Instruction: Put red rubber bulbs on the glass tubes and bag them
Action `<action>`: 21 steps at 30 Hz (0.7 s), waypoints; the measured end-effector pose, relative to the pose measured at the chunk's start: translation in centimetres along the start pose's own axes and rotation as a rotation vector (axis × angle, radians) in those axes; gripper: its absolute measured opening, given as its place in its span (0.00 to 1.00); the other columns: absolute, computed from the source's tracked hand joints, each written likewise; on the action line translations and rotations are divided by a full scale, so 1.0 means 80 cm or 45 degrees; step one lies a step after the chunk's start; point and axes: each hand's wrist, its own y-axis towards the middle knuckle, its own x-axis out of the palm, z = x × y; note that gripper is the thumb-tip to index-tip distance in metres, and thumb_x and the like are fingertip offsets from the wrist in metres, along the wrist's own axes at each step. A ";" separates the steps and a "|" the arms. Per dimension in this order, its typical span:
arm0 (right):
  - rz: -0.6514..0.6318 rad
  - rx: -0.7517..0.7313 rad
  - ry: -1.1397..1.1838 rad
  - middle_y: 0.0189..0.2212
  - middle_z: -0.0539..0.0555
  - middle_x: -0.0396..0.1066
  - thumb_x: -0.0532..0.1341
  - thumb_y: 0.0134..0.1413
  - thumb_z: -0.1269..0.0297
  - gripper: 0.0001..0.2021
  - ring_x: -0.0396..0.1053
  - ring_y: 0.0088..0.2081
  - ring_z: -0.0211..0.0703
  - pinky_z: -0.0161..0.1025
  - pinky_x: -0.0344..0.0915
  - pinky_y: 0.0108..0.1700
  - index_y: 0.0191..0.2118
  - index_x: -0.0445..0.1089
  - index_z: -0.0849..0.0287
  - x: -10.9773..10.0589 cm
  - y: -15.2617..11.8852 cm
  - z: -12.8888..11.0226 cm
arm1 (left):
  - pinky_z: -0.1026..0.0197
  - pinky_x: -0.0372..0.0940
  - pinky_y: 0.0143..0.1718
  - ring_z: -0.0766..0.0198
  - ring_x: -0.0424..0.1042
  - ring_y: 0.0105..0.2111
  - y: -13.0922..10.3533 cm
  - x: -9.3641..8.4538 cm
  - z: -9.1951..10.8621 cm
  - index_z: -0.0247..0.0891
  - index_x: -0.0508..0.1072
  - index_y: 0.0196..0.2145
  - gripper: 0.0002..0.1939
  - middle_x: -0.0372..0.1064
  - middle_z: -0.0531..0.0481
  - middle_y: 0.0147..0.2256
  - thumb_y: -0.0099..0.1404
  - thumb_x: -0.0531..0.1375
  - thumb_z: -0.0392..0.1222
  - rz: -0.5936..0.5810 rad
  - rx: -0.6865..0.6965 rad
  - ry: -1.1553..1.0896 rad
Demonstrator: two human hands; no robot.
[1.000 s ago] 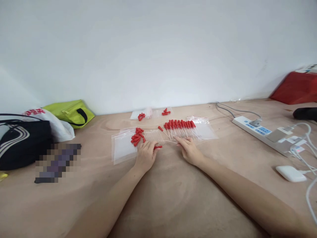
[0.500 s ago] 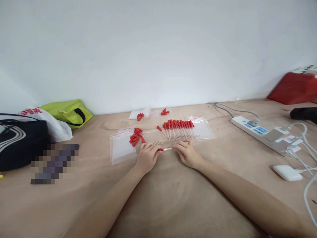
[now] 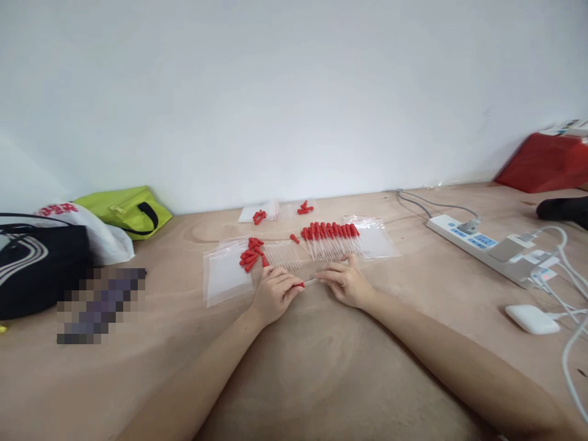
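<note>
i see my left hand [image 3: 274,291] curled, its fingertips pinching a small red cap [image 3: 299,284], and my right hand [image 3: 345,284] pinching the other end of a thin clear tube [image 3: 311,281]. the tube lies level between the two hands, just above the wooden table [image 3: 321,367], with the red cap at its left end, touching it. whether the cap is fully seated on the tube i cannot tell.

just beyond my right hand lies a row of finished droppers [image 3: 331,239], red tops away from me, clear stems pointing toward my fingers, resting partly on a clear plastic bag [image 3: 379,239]. just beyond my left hand is a bunch of bare clear tubes [image 3: 282,253], and touching its left side a loose pile of red caps [image 3: 250,252]. one stray cap [image 3: 294,238] sits between the bare tubes and the finished row. to the left of my left hand a flat stack of clear zip bags [image 3: 225,275] lies beside the pile. farther beyond both hands, near the wall, two small bags with a few red caps [image 3: 280,210] lie side by side.

well off to my right sit a white power strip [image 3: 487,248] with plugs and cables and a small white charger [image 3: 531,319]. well off to my left are a black bag [image 3: 37,269] and a green pouch [image 3: 126,209].
</note>
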 end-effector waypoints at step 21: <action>-0.004 -0.170 -0.232 0.22 0.50 0.67 0.49 0.55 0.70 0.13 0.55 0.23 0.34 0.41 0.43 0.38 0.32 0.71 0.58 -0.005 0.000 -0.016 | 0.55 0.49 0.43 0.65 0.66 0.28 0.000 -0.009 0.005 0.38 0.69 0.27 0.10 0.72 0.53 0.25 0.63 0.52 0.42 -0.058 0.200 0.075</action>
